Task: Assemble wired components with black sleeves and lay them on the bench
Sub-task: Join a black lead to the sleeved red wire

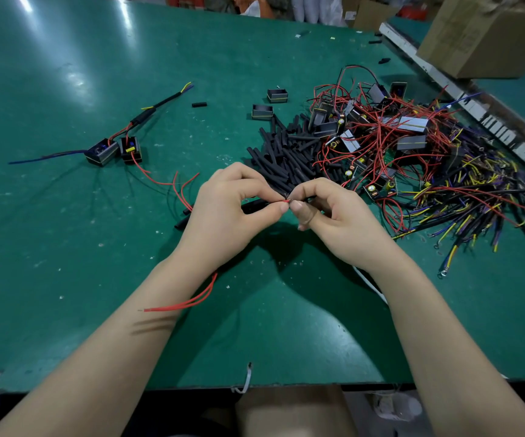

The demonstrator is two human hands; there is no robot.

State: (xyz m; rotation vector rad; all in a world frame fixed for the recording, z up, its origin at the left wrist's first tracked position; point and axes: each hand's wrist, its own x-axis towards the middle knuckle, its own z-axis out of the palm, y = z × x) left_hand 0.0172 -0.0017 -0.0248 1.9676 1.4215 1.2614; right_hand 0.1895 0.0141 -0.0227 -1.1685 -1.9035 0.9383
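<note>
Over the middle of the green bench (97, 253), my left hand (226, 212) and my right hand (333, 222) meet fingertip to fingertip. Both pinch the short end of a red wire (285, 200) between thumb and forefinger. A black sleeve (253, 205) pokes out from under my left fingers. Two red wires (188, 302) trail down past my left wrist. A pile of loose black sleeves (283, 152) lies just beyond my hands. At the left lie two finished boxed components (114, 151) with a sleeved cable (157, 108).
A tangle of red, yellow and blue wires with small boxes and boards (412, 152) covers the right side. Two empty black housings (270, 104) sit behind the sleeves. A cardboard box (488, 36) stands at the far right behind a white rail (463, 102).
</note>
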